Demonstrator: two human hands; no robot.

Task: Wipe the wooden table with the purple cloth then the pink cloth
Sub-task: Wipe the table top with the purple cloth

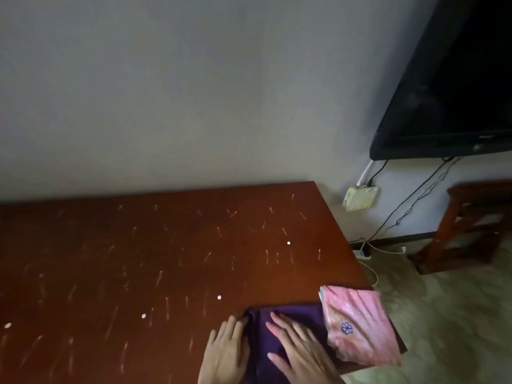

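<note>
The wooden table (166,259) is reddish brown and streaked with pale marks and a few white spots. A folded purple cloth (299,320) lies near its front right corner. My right hand (299,347) rests flat on top of the purple cloth, fingers straight and spread. My left hand (225,353) lies on the table at the cloth's left edge, fingertips touching its folded border. A folded pink cloth (360,325) with a small blue flower print sits just right of the purple one, overhanging the table's right edge.
A grey wall stands behind the table. A black TV (448,92) hangs at the upper right, with a wall socket (360,198) and cables below it. A wooden stand (471,225) sits on the floor to the right.
</note>
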